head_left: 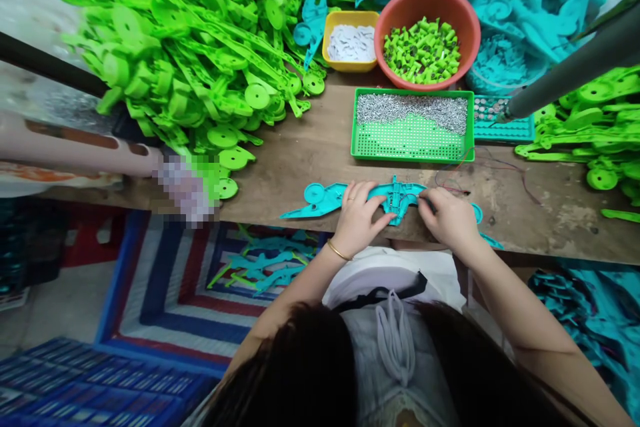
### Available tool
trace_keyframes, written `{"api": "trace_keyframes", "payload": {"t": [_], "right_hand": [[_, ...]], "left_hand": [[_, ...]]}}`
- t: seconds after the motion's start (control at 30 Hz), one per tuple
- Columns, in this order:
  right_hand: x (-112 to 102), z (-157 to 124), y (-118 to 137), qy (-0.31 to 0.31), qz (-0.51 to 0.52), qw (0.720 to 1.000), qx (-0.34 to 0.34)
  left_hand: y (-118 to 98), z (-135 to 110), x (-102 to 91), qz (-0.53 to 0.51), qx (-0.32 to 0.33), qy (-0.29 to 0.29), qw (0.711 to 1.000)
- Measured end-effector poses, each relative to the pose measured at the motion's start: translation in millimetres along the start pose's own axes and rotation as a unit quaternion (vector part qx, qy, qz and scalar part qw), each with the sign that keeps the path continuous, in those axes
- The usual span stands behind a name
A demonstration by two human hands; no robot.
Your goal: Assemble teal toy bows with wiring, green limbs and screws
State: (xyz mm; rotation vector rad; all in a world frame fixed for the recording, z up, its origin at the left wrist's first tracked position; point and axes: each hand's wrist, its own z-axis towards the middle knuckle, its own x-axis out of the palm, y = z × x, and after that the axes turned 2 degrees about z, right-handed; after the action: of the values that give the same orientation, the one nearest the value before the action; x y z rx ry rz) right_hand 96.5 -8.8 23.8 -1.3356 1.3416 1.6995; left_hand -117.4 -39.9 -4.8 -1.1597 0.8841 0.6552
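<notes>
A long turquoise plastic part (330,199) lies along the front edge of the bench, its ends showing beyond both hands. My left hand (361,215) grips its middle, thumb near the upright crosspiece and fingers over the back edge. At the right of that crosspiece, my right hand (447,215) has thumb and forefinger pinched together against the part. A thin reddish wire (510,165) loops over the bench behind my right hand, and a strand of it shows at those fingertips. The exact grip there is partly hidden.
Behind the part stands a green perforated tray (413,158) of small metal screws. Farther back are a yellow tub (351,67), a red-brown bowl (427,80) of green pieces and a turquoise tray (505,131). Green parts (200,33) pile up left. A lined crate (165,300) sits below.
</notes>
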Motion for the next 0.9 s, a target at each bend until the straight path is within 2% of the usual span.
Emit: {"api": "trace_keyframes", "payload": {"t": [0.17, 0.33, 0.47, 0.57, 0.73, 0.83, 0.9], "right_hand": [[-7, 4, -4, 0.027, 0.115, 0.993, 0.03], [-15, 8, -9, 0.086, 0.039, 0.994, 0.055], [-21, 10, -5, 0.1, 0.011, 0.993, 0.063], [-23, 12, -2, 0.12, 0.106, 0.986, 0.051], [-23, 15, 0, 0.15, 0.283, 0.946, 0.058], [-20, 16, -1, 0.16, 0.323, 0.931, 0.062], [-19, 16, -1, 0.148, 0.319, 0.935, 0.046]], "left_hand": [[0, 0, -0.4, 0.0, -0.003, 0.005, 1.0], [1, -1, 0.1, 0.0, 0.009, -0.008, 1.0], [0, 0, -0.6, 0.005, 0.006, -0.001, 1.0], [-1, 1, -1.6, 0.011, -0.001, 0.008, 1.0], [-2, 2, -1.9, 0.007, -0.007, 0.009, 1.0], [-3, 1, -1.6, -0.002, -0.008, 0.01, 1.0], [-3, 1, -1.3, -0.002, -0.008, 0.009, 1.0]]}}
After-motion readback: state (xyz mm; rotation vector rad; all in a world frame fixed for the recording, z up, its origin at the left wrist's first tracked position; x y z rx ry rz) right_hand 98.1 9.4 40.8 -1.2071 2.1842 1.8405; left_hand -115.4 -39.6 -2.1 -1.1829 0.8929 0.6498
